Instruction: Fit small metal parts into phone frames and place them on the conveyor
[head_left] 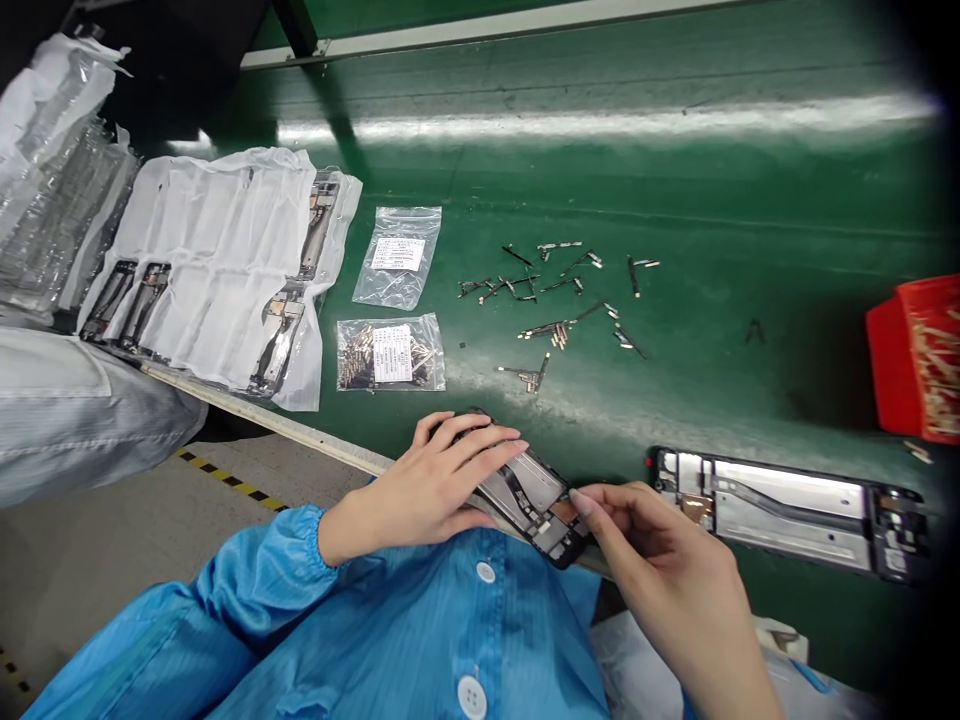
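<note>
- At the near edge of a glossy green work surface (750, 240), a black-rimmed, silver-metal phone frame (536, 482) lies slantwise.
- Its inner face shows silver plates, a dark flat cable and a copper-coloured patch by the lower end.
- The bare left hand (450, 470) holds it, fingers slightly apart across the top and thumb at the near side, hiding the other end.
- The bare right hand (667, 550) brings thumb and index fingertips close together beside the copper patch; whether they pinch anything, I cannot tell.
- Just right lies a second, longer-showing black-and-silver phone frame (787, 508).
- Beyond the hands, small black flex cables with pale metallic ends (551, 330) are scattered.
- Left of these are a clear labelled plastic bag (397, 255) and a filled clear bag of small metallic parts (392, 352).
- Farther left sits a white-sheeted tray of phone frames (206, 250); far right, a red plastic bin (892, 355).
- Below, yellow-and-black tape (232, 480) crosses the grey floor (247, 540).
</note>
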